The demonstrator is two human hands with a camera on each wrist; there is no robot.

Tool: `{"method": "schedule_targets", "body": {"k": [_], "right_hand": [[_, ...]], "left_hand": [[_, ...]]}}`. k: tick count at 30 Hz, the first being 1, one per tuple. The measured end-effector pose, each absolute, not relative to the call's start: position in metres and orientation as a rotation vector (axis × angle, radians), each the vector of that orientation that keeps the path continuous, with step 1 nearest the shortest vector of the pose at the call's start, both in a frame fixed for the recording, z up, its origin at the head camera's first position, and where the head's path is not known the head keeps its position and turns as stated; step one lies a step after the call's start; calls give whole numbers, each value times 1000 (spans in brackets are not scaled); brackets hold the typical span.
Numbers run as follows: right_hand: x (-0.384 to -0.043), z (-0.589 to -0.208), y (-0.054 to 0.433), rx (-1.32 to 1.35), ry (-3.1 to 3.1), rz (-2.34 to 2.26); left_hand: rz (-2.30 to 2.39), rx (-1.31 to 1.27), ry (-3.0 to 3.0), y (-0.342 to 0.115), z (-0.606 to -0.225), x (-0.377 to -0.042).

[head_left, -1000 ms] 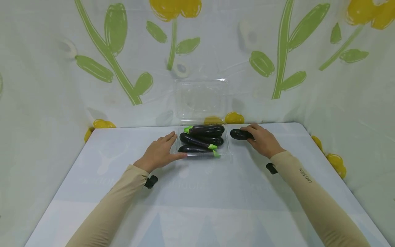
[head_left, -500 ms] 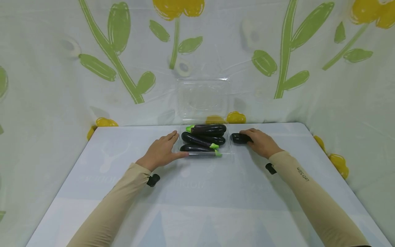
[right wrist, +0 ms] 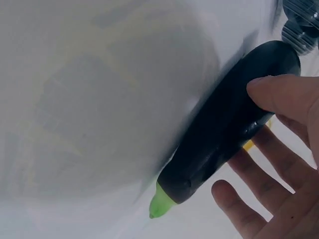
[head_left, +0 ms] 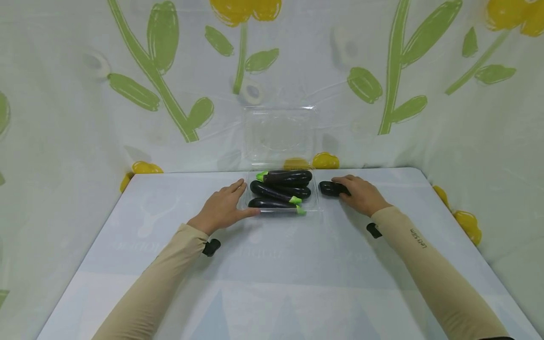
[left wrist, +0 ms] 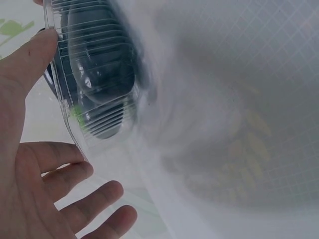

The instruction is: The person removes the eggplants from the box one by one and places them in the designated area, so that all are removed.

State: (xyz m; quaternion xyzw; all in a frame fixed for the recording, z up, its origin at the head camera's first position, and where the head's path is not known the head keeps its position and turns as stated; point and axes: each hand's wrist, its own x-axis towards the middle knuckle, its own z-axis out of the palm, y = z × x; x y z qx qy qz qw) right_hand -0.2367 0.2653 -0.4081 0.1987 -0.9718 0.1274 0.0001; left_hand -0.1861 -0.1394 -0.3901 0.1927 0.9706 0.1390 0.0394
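Note:
A clear plastic clamshell box (head_left: 316, 200) stands near the back of the table, its lid (head_left: 278, 136) raised behind it. Several dark eggplants (head_left: 278, 190) with green stem ends lie inside. My left hand (head_left: 218, 208) is at the box's left front corner, fingers spread and relaxed; the thumb touches the front rim, also seen on the ribbed wall (left wrist: 112, 103) in the left wrist view. Just right of the box, my right hand (head_left: 363, 194) holds a single eggplant (right wrist: 219, 124) between thumb and fingers. Its green stem (right wrist: 160, 203) points away from the box.
The white table (head_left: 276, 264) ends at a fabric backdrop (head_left: 306, 61) printed with green leaves and yellow flowers. Similar fabric hangs along both sides. A dark wrist device (head_left: 211, 247) sits under the left cuff, another device (head_left: 374, 230) under the right.
The eggplant in my right hand has shifted slightly toward me and turned a little, staying beside the box. My left hand keeps its place at the corner. The head view has moved slightly.

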Motion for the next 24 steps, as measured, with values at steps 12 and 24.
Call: {"method": "schedule_targets", "body": {"k": [12, 24], "right_hand": [[-231, -398, 257, 642, -2878, 470], [-228, -372, 217, 793, -2728, 553]], "left_hand": [[441, 582, 2965, -139, -389, -187], [454, 577, 2968, -139, -390, -187]]}}
